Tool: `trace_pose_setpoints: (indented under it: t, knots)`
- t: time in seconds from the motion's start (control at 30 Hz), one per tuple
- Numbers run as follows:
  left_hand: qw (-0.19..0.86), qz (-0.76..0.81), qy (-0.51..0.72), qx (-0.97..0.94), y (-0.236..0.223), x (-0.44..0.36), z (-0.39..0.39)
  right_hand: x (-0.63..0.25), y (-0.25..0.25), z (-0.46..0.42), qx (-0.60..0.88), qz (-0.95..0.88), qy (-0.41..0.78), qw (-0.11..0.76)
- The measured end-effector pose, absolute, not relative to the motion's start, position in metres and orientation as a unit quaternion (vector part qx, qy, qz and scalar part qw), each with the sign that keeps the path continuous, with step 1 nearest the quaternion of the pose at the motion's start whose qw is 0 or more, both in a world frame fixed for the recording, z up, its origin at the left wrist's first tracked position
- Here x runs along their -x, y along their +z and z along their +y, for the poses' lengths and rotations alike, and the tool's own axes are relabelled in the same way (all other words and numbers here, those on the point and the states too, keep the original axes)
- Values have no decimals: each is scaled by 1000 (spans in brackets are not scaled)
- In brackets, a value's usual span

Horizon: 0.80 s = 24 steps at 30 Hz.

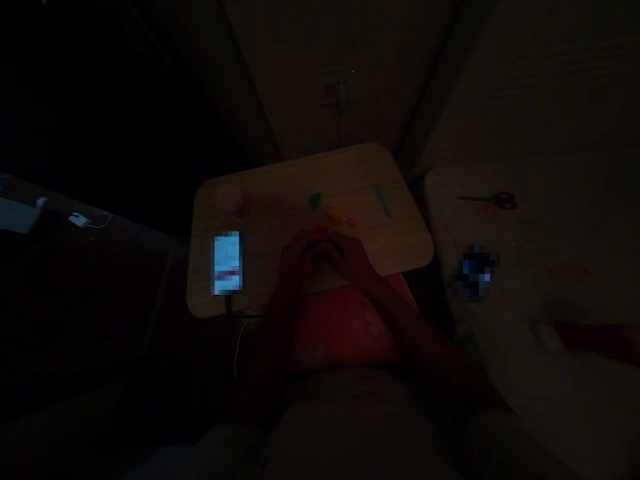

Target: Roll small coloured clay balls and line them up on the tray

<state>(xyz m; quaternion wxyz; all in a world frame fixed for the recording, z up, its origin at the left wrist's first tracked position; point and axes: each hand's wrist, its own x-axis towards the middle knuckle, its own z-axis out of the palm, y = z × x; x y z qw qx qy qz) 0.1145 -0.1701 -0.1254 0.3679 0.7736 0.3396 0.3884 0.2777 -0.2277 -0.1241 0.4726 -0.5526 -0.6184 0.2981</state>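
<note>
The room is very dark. My left hand (pixel 296 257) and my right hand (pixel 349 256) meet over the near edge of a small wooden table (pixel 270 247). Their fingers are bent and pressed together; whatever lies between them is hidden in shadow. Just beyond the fingertips shows a small red lump (pixel 320 229), and I cannot tell whether it touches them. Farther out lie a green lump (pixel 315 201), an orange lump (pixel 337 215) and a pinkish-red lump (pixel 353 221), which look like modelling clay. To their right rests a thin teal plastic stick (pixel 383 202).
A lit phone (pixel 227 263), its screen blurred, lies on the table's left, with a dim round tub (pixel 231 199) behind it. Scissors (pixel 495 199) and a blurred dark object (pixel 474 273) lie on the pale surface at right. A wall socket (pixel 336 88) holds a plugged cord.
</note>
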Motion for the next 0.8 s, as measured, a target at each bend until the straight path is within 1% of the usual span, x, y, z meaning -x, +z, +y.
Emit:
trace_pose_setpoints:
  t: [0.2, 0.33, 0.53, 0.8]
  knots:
    - [385, 373, 395, -746, -126, -112, -171, -279, -128, -227, 532, -643, 289, 470]
    - [399, 371, 395, -740, -127, -111, -172, -280, -126, -229, 551, -623, 287, 475]
    - [374, 320, 394, -776, -127, -114, -172, -281, -125, -229, 563, -594, 304, 488]
    - [363, 340, 402, -769, -129, -112, -173, -278, -125, -230, 551, -627, 300, 462]
